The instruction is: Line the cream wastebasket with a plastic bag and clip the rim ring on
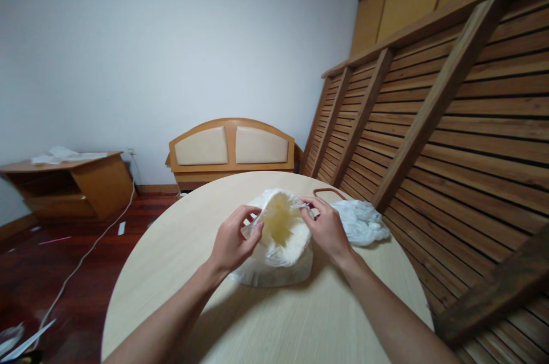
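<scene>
A thin white plastic bag [278,238] stands on the round light-wood table [240,318], its mouth pulled open toward me, showing a pale yellowish inside. My left hand [234,241] pinches the left rim of the bag's mouth, fingers closed on the plastic. My right hand [326,227] grips the right rim in the same way. A second crumpled white plastic bag [362,221] lies on the table just right of my right hand. What the open bag contains cannot be made out.
A thin brown loop [328,191] lies on the table behind the bags. A slatted wooden frame [450,124] leans along the right. A wooden headboard [231,150] stands by the far wall, a low wooden desk [68,184] at left, a white cable [86,255] on the floor.
</scene>
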Motion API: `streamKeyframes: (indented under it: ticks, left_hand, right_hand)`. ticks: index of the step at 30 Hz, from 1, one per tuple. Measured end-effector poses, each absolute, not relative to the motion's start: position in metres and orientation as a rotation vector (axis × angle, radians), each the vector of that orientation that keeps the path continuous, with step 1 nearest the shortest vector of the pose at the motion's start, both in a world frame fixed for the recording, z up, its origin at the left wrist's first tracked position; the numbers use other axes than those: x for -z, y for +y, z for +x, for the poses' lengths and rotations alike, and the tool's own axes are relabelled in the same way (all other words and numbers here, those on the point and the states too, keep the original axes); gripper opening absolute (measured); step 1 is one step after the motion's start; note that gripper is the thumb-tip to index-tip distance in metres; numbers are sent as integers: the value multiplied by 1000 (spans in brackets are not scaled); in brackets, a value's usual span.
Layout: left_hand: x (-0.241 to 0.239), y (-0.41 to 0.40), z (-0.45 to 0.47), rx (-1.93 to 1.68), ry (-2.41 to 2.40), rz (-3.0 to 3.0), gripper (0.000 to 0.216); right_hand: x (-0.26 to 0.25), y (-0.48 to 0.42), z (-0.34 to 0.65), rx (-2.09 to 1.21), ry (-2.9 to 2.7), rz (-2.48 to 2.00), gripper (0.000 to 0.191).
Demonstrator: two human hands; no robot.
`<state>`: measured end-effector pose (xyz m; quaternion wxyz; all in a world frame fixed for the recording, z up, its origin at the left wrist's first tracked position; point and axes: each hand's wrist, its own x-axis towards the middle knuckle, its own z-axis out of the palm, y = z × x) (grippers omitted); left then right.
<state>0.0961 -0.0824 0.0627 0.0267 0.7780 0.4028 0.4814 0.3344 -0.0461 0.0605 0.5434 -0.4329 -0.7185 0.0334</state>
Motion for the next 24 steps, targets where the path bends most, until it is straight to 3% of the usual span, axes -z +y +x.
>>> streamKeyframes:
  ticks: [4,8,14,19,24]
  left_hand:
    - [-63,-82,91,-1400,1204,2451,20]
    - [-64,-77,85,-1565,1286,2337,21]
    - [-59,-72,85,-1539,1310,2364,36]
    - [-53,-68,84,-1451,1291,2397,19]
    - [-51,-63,80,-1464,1384,2360,20]
  right_hand:
    - [-71,-41,340,93,-1774,-929,18]
    - [-80,-36,339,250,-2016,-749,20]
    - [-93,-32,324,271,-2295,-634,23]
    - [-104,-32,311,242,-2395,-543,25]
    - [-108,-44,307,389,-2282,-642,25]
